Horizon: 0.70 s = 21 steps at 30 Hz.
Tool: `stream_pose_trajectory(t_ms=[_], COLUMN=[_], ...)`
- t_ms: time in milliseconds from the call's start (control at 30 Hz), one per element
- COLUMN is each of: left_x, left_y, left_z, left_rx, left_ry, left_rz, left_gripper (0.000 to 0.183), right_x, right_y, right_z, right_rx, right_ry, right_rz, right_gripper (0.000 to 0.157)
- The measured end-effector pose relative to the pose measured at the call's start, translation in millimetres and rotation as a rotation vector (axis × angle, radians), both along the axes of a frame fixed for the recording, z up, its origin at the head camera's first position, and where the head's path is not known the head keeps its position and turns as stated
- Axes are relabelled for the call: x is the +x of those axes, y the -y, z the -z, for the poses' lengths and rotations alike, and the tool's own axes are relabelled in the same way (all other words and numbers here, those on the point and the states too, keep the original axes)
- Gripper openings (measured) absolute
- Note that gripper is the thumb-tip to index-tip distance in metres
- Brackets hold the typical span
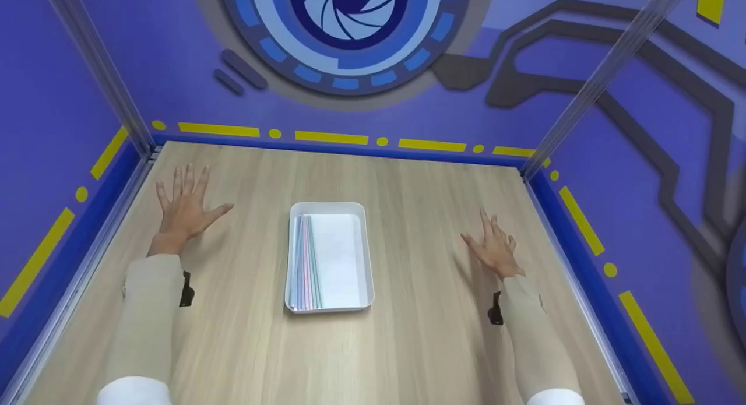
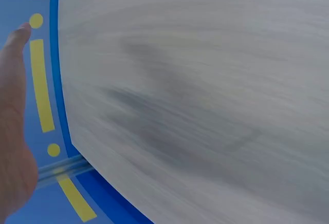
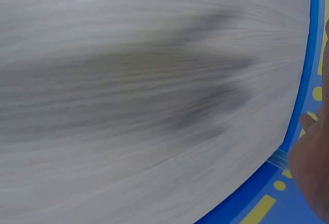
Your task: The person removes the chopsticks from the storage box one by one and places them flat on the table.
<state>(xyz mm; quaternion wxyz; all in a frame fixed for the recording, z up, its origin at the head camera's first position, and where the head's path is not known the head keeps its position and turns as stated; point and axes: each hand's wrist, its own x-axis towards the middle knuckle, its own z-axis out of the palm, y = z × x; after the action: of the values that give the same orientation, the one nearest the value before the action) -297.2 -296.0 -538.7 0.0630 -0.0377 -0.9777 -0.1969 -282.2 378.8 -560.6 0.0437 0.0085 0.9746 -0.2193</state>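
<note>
A white rectangular tray (image 1: 344,259) lies near the middle of the wooden table. Along its left side rest several thin pastel sticks (image 1: 305,265), side by side lengthwise, in blue, pink and green tones; their exact kind cannot be told. Left of the tray, my left hand (image 1: 185,210) is held over the table with fingers spread and nothing in it. My right hand (image 1: 494,247) hovers on the other side, fingers extended and apart, also holding nothing. Both wrist views show part of a hand, the left hand (image 2: 13,126) and the right hand (image 3: 312,167), above bare tabletop with shadows.
The wooden table (image 1: 419,218) is enclosed by blue-purple panels (image 1: 175,73) with yellow dashes at the back and both sides. Metal posts (image 1: 99,61) rise at the back corners. A small dark device (image 1: 186,289) sits at each wrist.
</note>
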Motion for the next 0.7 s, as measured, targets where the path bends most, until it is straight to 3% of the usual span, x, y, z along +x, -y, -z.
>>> stream_pose_trajectory(t_ms=[133, 267, 367, 500, 700], left_x=[0.5, 6.9, 14.2, 23.9, 32.0], left_y=[-4.6, -11.7, -19.8, -36.8, -62.8], left_z=[-3.7, -4.3, -0.6, 6.1, 14.2], left_rx=[0.134, 0.268, 0.346, 0.411, 0.488], left_ry=[0.106, 0.258, 0.323, 0.359, 0.345], left_rz=[0.046, 0.103, 0.14, 0.178, 0.238], left_gripper=[0.105, 0.103, 0.102, 0.104, 0.1], right_x=[-4.9, -8.6, -11.4, -13.9, -11.2], right_y=[8.4, 17.9, 23.8, 30.2, 42.2], right_z=[-1.1, -3.4, -2.7, -0.9, -6.9], right_rx=[-0.104, -0.216, -0.291, -0.399, -0.634], right_ry=[0.019, -0.018, -0.076, -0.091, 0.043], right_rz=[-0.003, -0.078, -0.136, -0.146, -0.079], right_gripper=[0.089, 0.085, 0.083, 0.084, 0.083])
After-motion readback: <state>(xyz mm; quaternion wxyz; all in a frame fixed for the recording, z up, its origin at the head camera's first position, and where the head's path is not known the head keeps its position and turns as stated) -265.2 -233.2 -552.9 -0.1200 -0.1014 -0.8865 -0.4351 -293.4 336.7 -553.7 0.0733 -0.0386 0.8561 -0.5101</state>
